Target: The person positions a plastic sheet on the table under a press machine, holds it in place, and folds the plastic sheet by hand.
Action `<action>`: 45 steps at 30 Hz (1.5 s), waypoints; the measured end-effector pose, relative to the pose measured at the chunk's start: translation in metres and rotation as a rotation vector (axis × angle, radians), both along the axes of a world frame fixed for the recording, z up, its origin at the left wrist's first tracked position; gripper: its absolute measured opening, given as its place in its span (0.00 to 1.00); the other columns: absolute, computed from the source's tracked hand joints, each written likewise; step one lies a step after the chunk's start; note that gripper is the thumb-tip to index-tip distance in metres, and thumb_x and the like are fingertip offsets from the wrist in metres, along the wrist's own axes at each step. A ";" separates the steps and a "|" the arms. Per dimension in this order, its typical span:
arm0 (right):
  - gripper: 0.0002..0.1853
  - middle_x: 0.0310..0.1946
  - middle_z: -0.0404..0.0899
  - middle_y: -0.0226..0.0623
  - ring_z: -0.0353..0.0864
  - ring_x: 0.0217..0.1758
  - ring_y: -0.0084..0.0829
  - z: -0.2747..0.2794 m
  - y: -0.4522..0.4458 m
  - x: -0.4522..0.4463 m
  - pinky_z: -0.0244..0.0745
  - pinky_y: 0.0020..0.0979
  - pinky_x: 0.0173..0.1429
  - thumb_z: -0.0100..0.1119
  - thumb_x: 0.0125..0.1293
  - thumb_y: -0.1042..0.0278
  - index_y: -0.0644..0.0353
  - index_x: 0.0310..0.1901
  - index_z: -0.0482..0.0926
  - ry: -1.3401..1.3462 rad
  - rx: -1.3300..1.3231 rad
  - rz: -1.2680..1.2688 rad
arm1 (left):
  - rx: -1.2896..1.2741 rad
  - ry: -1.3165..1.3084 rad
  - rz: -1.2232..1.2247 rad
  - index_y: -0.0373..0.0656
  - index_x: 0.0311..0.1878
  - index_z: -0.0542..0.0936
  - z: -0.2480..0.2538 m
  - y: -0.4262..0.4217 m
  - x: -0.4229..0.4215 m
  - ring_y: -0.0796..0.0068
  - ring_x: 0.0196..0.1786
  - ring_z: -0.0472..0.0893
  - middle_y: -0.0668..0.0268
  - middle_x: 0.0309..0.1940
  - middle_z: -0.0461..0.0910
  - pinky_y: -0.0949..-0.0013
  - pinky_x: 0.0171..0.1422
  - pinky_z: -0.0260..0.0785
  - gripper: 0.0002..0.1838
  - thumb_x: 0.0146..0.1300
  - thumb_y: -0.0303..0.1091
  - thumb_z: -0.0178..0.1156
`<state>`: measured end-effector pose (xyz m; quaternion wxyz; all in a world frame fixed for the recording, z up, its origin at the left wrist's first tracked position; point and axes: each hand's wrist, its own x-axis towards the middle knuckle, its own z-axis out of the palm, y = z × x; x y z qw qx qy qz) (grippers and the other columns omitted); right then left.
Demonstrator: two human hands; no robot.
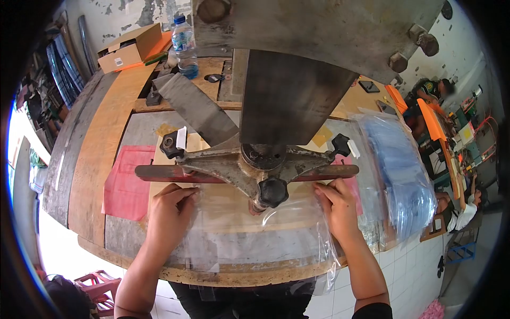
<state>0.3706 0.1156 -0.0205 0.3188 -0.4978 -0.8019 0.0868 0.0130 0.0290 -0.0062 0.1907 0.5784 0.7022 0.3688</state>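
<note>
A clear plastic sheet point(255, 242) lies across the front of the machine bed and hangs over the wooden front edge. My left hand point(174, 208) pinches its left far corner between thumb and fingers. At the opposite corner my right hand point(337, 206) pinches the sheet in the same way. Just beyond both hands is the long press bar point(154, 172), beneath a metal bracket point(226, 162) with black knobs point(273, 192). Whether the sheet's far edge reaches under the bar is hard to tell. Pink sheet material point(126, 186) shows beside the bar on the left.
A stack of clear bluish plastic sheets point(401, 181) lies to the right. The heavy press column point(292, 101) rises in the middle. Behind it are a water bottle point(184, 45), a cardboard box point(130, 48) and a phone point(368, 86). Other people point(430, 93) sit at the far right.
</note>
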 end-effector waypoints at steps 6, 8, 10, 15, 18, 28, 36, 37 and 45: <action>0.12 0.37 0.78 0.42 0.82 0.39 0.44 0.003 0.001 0.002 0.78 0.43 0.43 0.69 0.65 0.80 0.62 0.50 0.89 -0.034 -0.002 0.008 | -0.002 -0.036 -0.006 0.35 0.49 0.90 0.002 0.000 0.000 0.66 0.34 0.84 0.55 0.42 0.88 0.67 0.43 0.76 0.10 0.68 0.25 0.66; 0.12 0.37 0.78 0.43 0.83 0.39 0.44 0.003 0.000 0.003 0.78 0.42 0.43 0.68 0.65 0.81 0.63 0.50 0.89 -0.035 0.006 0.027 | 0.015 -0.033 -0.014 0.35 0.49 0.90 0.000 0.000 -0.002 0.66 0.35 0.85 0.54 0.42 0.88 0.67 0.43 0.76 0.10 0.68 0.25 0.65; 0.13 0.37 0.78 0.43 0.83 0.39 0.44 0.002 0.001 0.006 0.78 0.42 0.43 0.68 0.65 0.81 0.63 0.50 0.89 -0.049 0.013 0.020 | 0.035 -0.023 -0.013 0.35 0.50 0.90 -0.003 0.001 -0.003 0.66 0.35 0.85 0.54 0.43 0.88 0.67 0.44 0.77 0.10 0.68 0.25 0.65; 0.13 0.37 0.79 0.43 0.83 0.39 0.43 -0.001 0.000 0.003 0.78 0.41 0.44 0.69 0.64 0.82 0.63 0.50 0.89 -0.027 -0.006 0.003 | 0.057 -0.013 -0.023 0.35 0.49 0.90 -0.008 -0.001 -0.005 0.64 0.36 0.87 0.54 0.42 0.87 0.65 0.44 0.78 0.10 0.67 0.24 0.65; 0.13 0.37 0.78 0.42 0.83 0.39 0.42 0.000 -0.003 -0.001 0.78 0.40 0.43 0.69 0.64 0.82 0.63 0.50 0.90 -0.033 -0.018 -0.029 | 0.079 -0.007 -0.036 0.35 0.49 0.90 -0.011 -0.001 -0.006 0.62 0.35 0.86 0.54 0.40 0.86 0.64 0.43 0.78 0.10 0.66 0.25 0.66; 0.10 0.35 0.77 0.41 0.80 0.36 0.39 -0.002 -0.002 -0.003 0.77 0.38 0.42 0.68 0.68 0.79 0.64 0.50 0.90 0.007 -0.012 -0.009 | 0.050 -0.022 -0.038 0.34 0.49 0.90 -0.010 -0.002 -0.006 0.57 0.36 0.87 0.52 0.41 0.86 0.61 0.45 0.78 0.10 0.66 0.24 0.65; 0.11 0.35 0.76 0.43 0.81 0.38 0.41 0.000 -0.002 -0.001 0.77 0.40 0.43 0.68 0.68 0.80 0.65 0.51 0.89 -0.038 0.017 -0.006 | 0.083 -0.054 -0.048 0.33 0.47 0.89 -0.011 0.000 -0.007 0.50 0.40 0.88 0.48 0.43 0.87 0.59 0.47 0.79 0.10 0.64 0.22 0.64; 0.11 0.35 0.76 0.42 0.81 0.38 0.41 -0.001 -0.003 -0.001 0.77 0.40 0.43 0.68 0.68 0.80 0.65 0.51 0.89 -0.042 0.037 -0.003 | 0.089 -0.037 -0.048 0.33 0.47 0.89 -0.012 0.000 -0.008 0.49 0.41 0.88 0.48 0.43 0.87 0.58 0.48 0.79 0.10 0.64 0.23 0.65; 0.12 0.37 0.79 0.43 0.84 0.40 0.43 -0.005 -0.005 0.002 0.79 0.40 0.45 0.68 0.65 0.83 0.64 0.49 0.89 -0.049 0.046 0.012 | 0.174 -0.032 -0.060 0.34 0.45 0.89 -0.024 -0.001 -0.011 0.47 0.42 0.87 0.47 0.42 0.86 0.55 0.49 0.80 0.09 0.63 0.24 0.66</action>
